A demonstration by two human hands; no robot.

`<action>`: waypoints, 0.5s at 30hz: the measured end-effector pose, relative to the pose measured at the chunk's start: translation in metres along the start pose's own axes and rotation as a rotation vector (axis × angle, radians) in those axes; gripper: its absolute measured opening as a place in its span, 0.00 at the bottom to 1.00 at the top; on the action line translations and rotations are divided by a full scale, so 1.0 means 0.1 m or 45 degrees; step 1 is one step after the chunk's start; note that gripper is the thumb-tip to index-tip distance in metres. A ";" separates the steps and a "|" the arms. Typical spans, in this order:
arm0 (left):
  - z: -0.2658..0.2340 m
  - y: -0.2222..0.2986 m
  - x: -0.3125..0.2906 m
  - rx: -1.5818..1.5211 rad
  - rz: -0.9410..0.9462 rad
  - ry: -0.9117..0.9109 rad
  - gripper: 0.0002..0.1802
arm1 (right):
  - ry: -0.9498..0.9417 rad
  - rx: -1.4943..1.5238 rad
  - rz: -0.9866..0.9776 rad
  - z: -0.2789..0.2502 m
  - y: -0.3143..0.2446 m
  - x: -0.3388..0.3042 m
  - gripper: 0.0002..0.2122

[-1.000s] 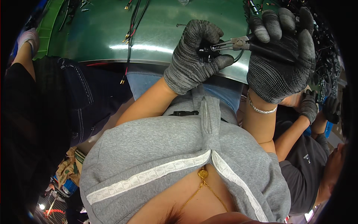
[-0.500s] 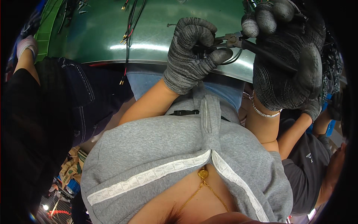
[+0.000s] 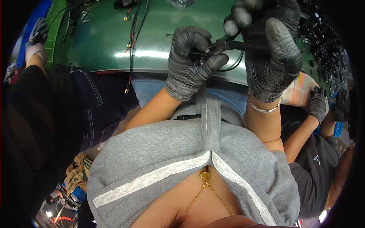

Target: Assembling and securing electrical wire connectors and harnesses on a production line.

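Note:
My left hand (image 3: 182,70), in a grey knit glove, pinches a small black part (image 3: 197,57) between thumb and fingers. A thin black cable (image 3: 240,62) loops out to the right of it; the part's exact kind is hidden by the glove. In my right hand (image 3: 268,62), also gloved, is a pair of pliers with dark handles (image 3: 243,46). The metal jaws point left and meet the black part at my left fingertips. Whether they bite on it cannot be made out.
Black and red leads with brass-coloured ends (image 3: 133,41) hang over the green table's (image 3: 95,49) front edge. A tangle of black wiring (image 3: 329,45) lies at the right. Co-workers' gloved hands show at left (image 3: 37,38) and right (image 3: 317,104). A clear plastic bag (image 3: 181,3) lies at the back.
My right hand has moved left with the pliers, whose jaws are now closer in at my left fingertips. At right, the co-worker's gloved hand and a checked cloth are more exposed.

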State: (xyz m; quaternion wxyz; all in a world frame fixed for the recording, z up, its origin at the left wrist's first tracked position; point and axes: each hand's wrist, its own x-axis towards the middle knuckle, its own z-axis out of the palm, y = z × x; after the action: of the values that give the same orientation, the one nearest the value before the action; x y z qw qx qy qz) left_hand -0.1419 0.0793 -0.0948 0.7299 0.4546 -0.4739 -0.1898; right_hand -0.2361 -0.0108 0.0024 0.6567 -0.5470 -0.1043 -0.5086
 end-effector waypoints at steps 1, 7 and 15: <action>-0.03 0.08 0.00 0.008 0.037 0.002 0.22 | -0.026 0.007 -0.026 0.06 -0.09 -0.06 0.28; 0.10 0.32 0.23 -0.447 -0.458 0.122 0.17 | 0.766 0.315 -0.139 -0.62 -0.74 -0.18 0.19; -0.48 0.44 2.32 -1.084 -0.462 0.642 0.35 | 0.945 0.268 -0.065 -0.80 -0.89 -0.32 0.16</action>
State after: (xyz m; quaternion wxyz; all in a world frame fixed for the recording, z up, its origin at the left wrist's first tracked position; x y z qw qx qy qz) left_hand 0.0036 -0.0389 0.0560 0.8968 0.2241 -0.0780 -0.3735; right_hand -0.3540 -0.0490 0.0036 0.6894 -0.2524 0.0753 -0.6748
